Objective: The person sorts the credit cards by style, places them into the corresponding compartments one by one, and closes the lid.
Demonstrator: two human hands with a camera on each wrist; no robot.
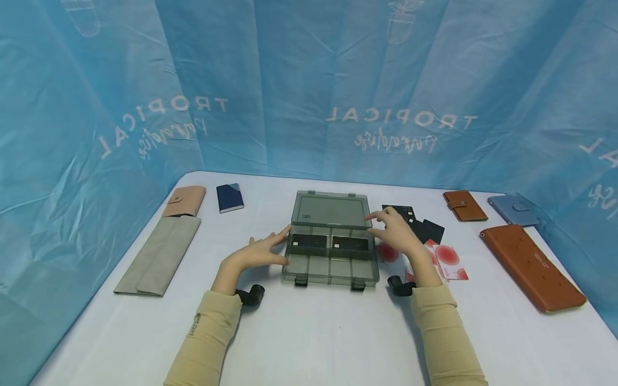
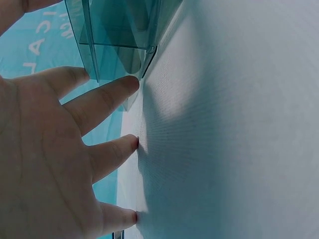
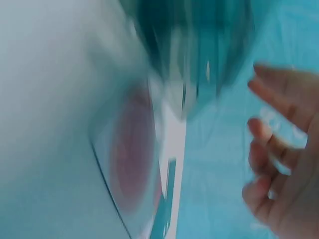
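Observation:
A translucent grey-green compartment box (image 1: 316, 271) lies mid-table, its lid (image 1: 333, 210) tipped back on the far side. Two black cards (image 1: 309, 242) sit in its back row of compartments, side by side. My left hand (image 1: 256, 253) is spread at the box's left side, fingertips right at its wall; in the left wrist view its lower fingertips meet the tabletop. Beside the lid's right edge is my right hand (image 1: 396, 233), fingers loosely bent and nothing held. The right wrist view, blurred, shows this hand (image 3: 294, 144) beside the box.
Red-and-white cards (image 1: 449, 256) and black cards (image 1: 429, 231) lie right of the box. Farther right are a brown wallet (image 1: 531, 268), a small brown one (image 1: 464, 206) and a blue one (image 1: 513, 210). On the left are a grey case (image 1: 159, 254), a pink wallet (image 1: 185, 200) and a navy cardholder (image 1: 229, 198).

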